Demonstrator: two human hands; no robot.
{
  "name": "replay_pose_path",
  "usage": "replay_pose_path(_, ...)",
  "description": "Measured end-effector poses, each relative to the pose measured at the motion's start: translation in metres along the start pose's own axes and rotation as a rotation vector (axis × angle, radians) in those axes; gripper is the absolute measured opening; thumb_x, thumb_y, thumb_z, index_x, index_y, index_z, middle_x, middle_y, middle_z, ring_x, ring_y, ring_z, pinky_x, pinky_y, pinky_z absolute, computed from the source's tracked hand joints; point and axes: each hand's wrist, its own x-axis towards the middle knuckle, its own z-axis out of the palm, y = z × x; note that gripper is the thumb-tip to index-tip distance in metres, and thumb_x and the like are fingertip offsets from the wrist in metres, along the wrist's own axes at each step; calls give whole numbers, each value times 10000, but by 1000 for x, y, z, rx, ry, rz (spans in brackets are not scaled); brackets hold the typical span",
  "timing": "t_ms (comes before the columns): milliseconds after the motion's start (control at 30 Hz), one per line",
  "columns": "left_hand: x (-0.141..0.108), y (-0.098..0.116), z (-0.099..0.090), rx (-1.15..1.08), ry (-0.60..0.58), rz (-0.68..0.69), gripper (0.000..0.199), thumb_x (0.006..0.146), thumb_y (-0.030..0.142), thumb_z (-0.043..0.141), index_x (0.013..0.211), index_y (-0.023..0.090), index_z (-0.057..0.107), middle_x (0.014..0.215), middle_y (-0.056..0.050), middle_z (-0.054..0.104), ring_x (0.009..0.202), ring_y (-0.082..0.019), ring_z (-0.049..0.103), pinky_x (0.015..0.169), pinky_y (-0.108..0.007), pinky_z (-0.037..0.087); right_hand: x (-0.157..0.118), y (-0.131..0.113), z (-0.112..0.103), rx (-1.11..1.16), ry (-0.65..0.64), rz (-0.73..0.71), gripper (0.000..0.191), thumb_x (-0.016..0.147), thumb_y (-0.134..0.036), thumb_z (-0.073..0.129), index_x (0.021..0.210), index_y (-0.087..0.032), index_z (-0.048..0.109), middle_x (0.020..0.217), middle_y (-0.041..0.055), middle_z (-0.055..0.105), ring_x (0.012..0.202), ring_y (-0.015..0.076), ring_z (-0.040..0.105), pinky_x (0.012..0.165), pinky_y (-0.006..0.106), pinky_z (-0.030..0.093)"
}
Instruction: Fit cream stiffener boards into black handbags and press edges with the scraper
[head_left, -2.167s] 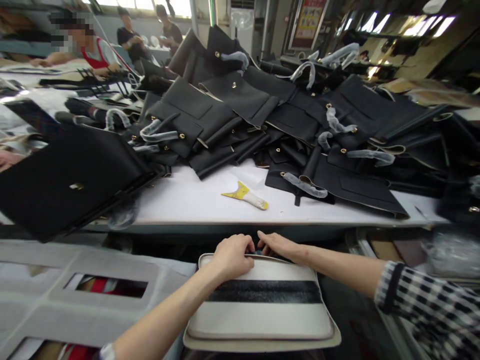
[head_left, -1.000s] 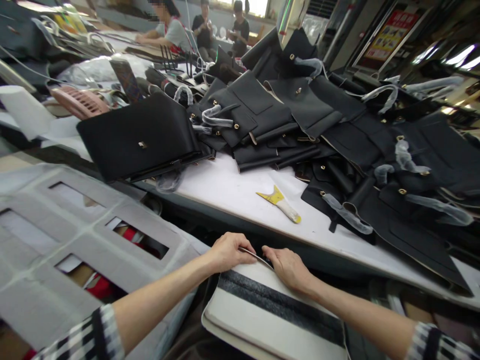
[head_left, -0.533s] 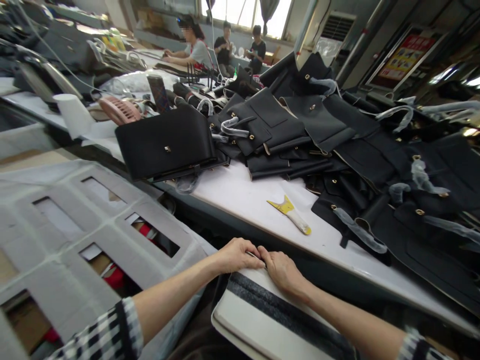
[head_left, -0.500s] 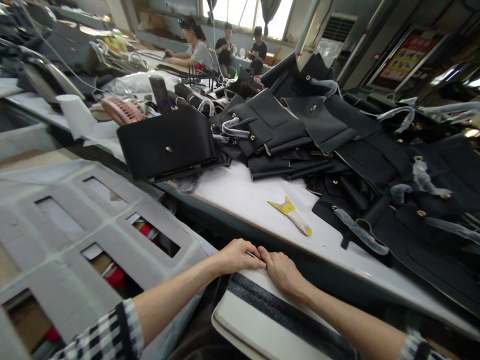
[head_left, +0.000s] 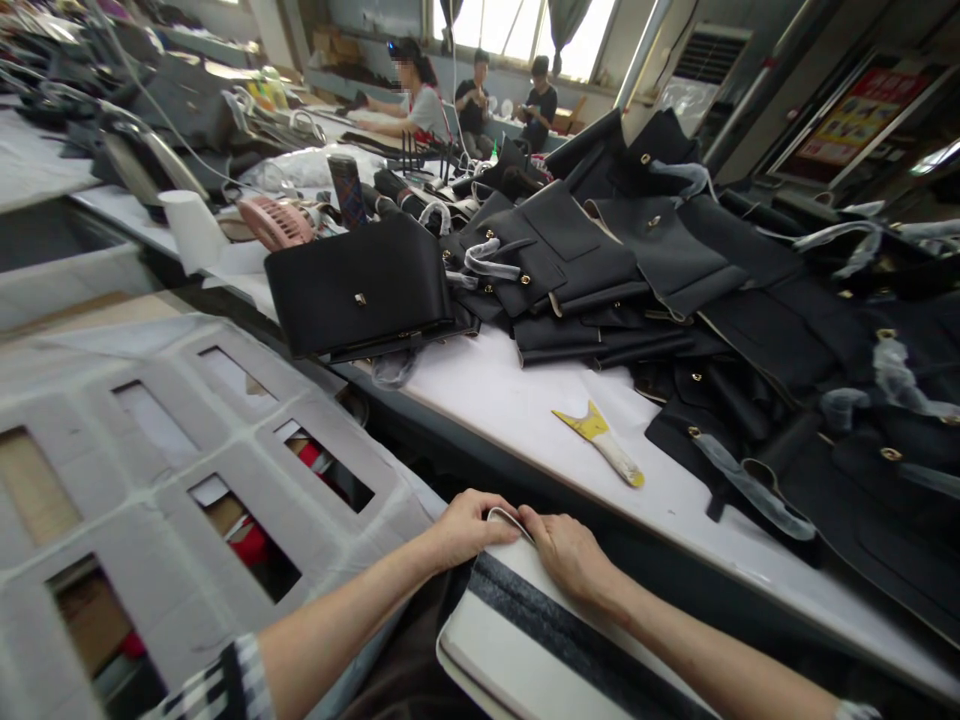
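Observation:
A white bag panel (head_left: 499, 640) with a rounded corner and a dark fuzzy band lies across my lap and runs off the bottom of the view. At its far end, my left hand (head_left: 480, 525) pinches the curved edge between thumb and fingers. My right hand (head_left: 570, 550) meets it there, its fingertips closed on the same edge and its palm resting along the panel's right side. The fingertips of both hands nearly touch. Beyond them, a yellow and white scraper-like tool (head_left: 604, 440) lies on the white tabletop, apart from both hands.
Black leather bag pieces (head_left: 585, 250) with wrapped handles are heaped along the table (head_left: 480, 390). A black bag (head_left: 360, 290) stands at the table's near edge by a pink fan (head_left: 274, 222). To my left is a grey covered box (head_left: 165, 440) with cut-out openings. Several people sit farther back.
The view has swung slightly left, so the scene sits farther right. Between my fingertips, the panel's curved edge now shows more openly. Both hands keep their hold on it.

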Motion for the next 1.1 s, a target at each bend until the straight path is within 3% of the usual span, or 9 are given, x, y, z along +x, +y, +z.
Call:
replay_pose_path(100, -3, -2, 0, -8, 11, 20, 333, 686, 332, 685, 952, 145, 759, 880, -36, 730, 848, -213, 622, 750, -273, 444, 2, -1, -3, 32, -36, -92, 447, 1025, -348, 224, 1256, -227, 588, 1092, 91, 709, 951, 277, 671, 765, 321, 452)
replay_pose_path(200, -9, 0, -3, 22, 35, 42, 286, 683, 317, 719, 929, 171, 737, 831, -1, 690, 799, -175, 579, 705, -247, 418, 3, -2, -7, 82, -75, -158, 512, 1040, -386, 161, 1163, -238, 636, 1033, 43, 714, 898, 224, 666, 752, 282, 457)
replay_pose_path(367, -10, 7, -15, 93, 13, 51, 344, 664, 411, 794, 902, 184, 695, 800, 26, 622, 759, -146, 504, 656, -234, 366, 3, -7, -11, 135, -107, -198, 588, 1035, -482, 127, 1057, -217, 652, 957, 56, 701, 835, 233, 656, 725, 309, 457)
replay_pose_path(500, 7, 16, -23, 124, -81, -19, 386, 816, 534, 597, 779, 150, 620, 714, 16, 543, 693, -133, 456, 600, -239, 336, 0, -8, -13, 162, -107, -151, 584, 1020, -529, 144, 1230, -234, 602, 1017, 108, 704, 893, 307, 672, 789, 407, 467)
replay_pose_path(600, 23, 27, -25, 165, -244, -101, 332, 721, 462, 689, 793, 148, 608, 698, 26, 536, 652, -120, 448, 559, -227, 326, -8, -3, -16, 204, -123, -125, 581, 1014, -540, 166, 1343, -247, 544, 1139, 139, 686, 988, 353, 663, 850, 475, 469)
replay_pose_path(833, 52, 44, -28, 310, -567, -314, 398, 625, 440, 768, 848, 167, 586, 685, 34, 558, 611, -133, 519, 516, -238, 434, -43, 34, -22, 401, -210, -102, 564, 1011, -570, 230, 1523, -347, 312, 1476, 86, 475, 1305, 320, 498, 1080, 510, 365)
replay_pose_path(1100, 81, 58, -20, 479, -734, -452, 441, 573, 441, 803, 799, 176, 533, 666, 35, 557, 576, -145, 526, 470, -258, 464, -115, 103, -31, 382, -301, 66, 564, 986, -612, 301, 1511, -406, 300, 1488, 57, 460, 1312, 353, 489, 1076, 557, 365)
